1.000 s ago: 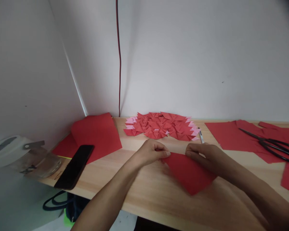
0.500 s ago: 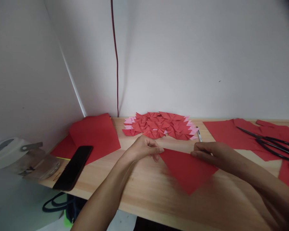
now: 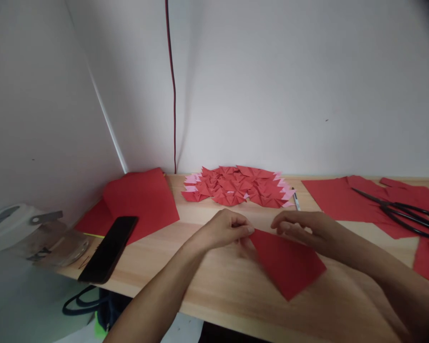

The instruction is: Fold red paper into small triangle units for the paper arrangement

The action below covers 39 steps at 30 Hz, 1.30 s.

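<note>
A small red paper (image 3: 289, 267) is held above the wooden table, one corner pointing toward the near edge. My left hand (image 3: 227, 230) pinches its upper left corner between thumb and fingers. Over the paper's upper right side is my right hand (image 3: 303, 228), its fingers slightly apart and bent; whether they touch the paper is unclear. Folded red and pink paper pieces (image 3: 236, 186) lie in overlapping rows near the wall, beyond both hands.
Black scissors (image 3: 403, 212) rest on red sheets (image 3: 336, 195) at the right, with a pen (image 3: 296, 200) nearby. At the left are larger red sheets (image 3: 143, 200), a black phone (image 3: 109, 250) and a clear container (image 3: 57, 245) with a white lid. A cable (image 3: 172, 85) hangs down the wall.
My left hand has moved right and slightly nearer with the paper's corner. The paper has turned and shifted nearer. My right hand's fingers have loosened from its upper edge and reach further left.
</note>
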{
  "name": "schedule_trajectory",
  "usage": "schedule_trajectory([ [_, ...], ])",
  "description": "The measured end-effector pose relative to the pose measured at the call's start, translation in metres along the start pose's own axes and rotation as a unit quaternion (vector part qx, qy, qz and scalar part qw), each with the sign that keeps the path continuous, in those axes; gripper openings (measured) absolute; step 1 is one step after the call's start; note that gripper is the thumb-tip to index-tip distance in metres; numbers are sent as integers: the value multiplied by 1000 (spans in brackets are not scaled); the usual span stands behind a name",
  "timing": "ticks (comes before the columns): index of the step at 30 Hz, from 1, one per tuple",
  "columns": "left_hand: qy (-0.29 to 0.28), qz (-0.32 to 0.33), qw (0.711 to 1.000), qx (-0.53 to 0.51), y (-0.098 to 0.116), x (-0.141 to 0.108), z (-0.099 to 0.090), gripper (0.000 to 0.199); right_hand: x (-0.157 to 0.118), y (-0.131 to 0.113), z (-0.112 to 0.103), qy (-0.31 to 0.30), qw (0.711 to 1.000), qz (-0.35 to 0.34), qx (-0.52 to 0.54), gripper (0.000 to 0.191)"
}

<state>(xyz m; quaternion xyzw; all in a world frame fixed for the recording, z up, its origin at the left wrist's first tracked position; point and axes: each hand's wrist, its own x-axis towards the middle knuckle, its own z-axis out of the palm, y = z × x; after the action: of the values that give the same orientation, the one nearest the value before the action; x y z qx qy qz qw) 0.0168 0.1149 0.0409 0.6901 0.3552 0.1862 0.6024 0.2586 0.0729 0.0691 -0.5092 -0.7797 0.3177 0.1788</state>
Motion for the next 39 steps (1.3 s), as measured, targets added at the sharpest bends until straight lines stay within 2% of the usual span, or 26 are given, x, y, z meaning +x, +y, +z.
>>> schedule_trajectory([
  [4, 14, 17, 999, 48, -3, 2, 14, 23, 6, -16, 18, -4, 999, -33, -35, 33],
  [9, 35, 30, 994, 96, 1, 1, 17, 21, 12, -7, 30, 11, 998, -28, -58, 31],
  [16, 16, 4, 1000, 21, 4, -1, 6, 25, 11, -2, 24, -2, 998, 29, -48, 35],
  [20, -6, -19, 1000, -5, 3, -1, 1, 28, 10, 4, 22, -7, 998, 26, -53, 38],
  [24, 14, -18, 1000, 15, 2, -1, -6, 30, 8, 10, 17, -23, 999, 18, -32, 39],
  [30, 30, 55, 992, 110, 8, -4, -3, 28, 7, 2, 18, -35, 998, 16, -43, 38],
  [35, -4, 20, 991, 133, 5, -5, 5, 23, 9, -1, 24, -37, 998, -7, -60, 36],
  [39, 9, 17, 990, 140, 1, -3, 0, 19, 9, 3, 18, -53, 998, 10, -35, 31],
])
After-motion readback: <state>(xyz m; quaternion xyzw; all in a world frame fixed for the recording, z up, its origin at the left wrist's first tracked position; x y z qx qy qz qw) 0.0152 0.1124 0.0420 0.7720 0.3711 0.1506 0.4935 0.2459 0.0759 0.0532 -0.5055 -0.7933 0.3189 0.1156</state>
